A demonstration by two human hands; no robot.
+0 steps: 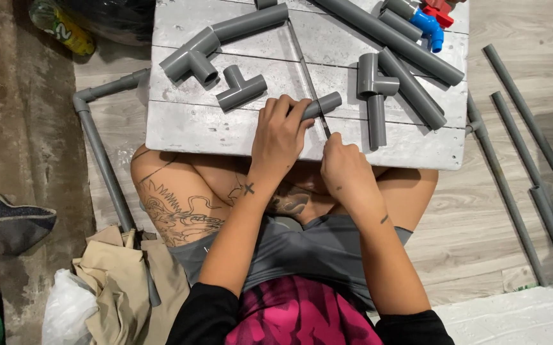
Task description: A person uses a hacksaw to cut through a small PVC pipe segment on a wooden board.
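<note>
My left hand (280, 134) presses a short grey pipe piece (325, 103) down on the whitewashed wooden board (193, 131). My right hand (345, 169) grips the near end of a thin saw blade (308, 83), which runs diagonally up the board and crosses the pipe piece just beside my left fingers. Both hands sit at the board's near edge, above my knees.
Grey tee fittings (241, 87) (190, 59), a tee with a stub (373, 96) and long pipes (391, 38) lie on the board. A blue fitting (431, 27) is at the far right corner. More pipes (532, 147) lie on the floor to the right, an elbowed pipe (101, 150) to the left.
</note>
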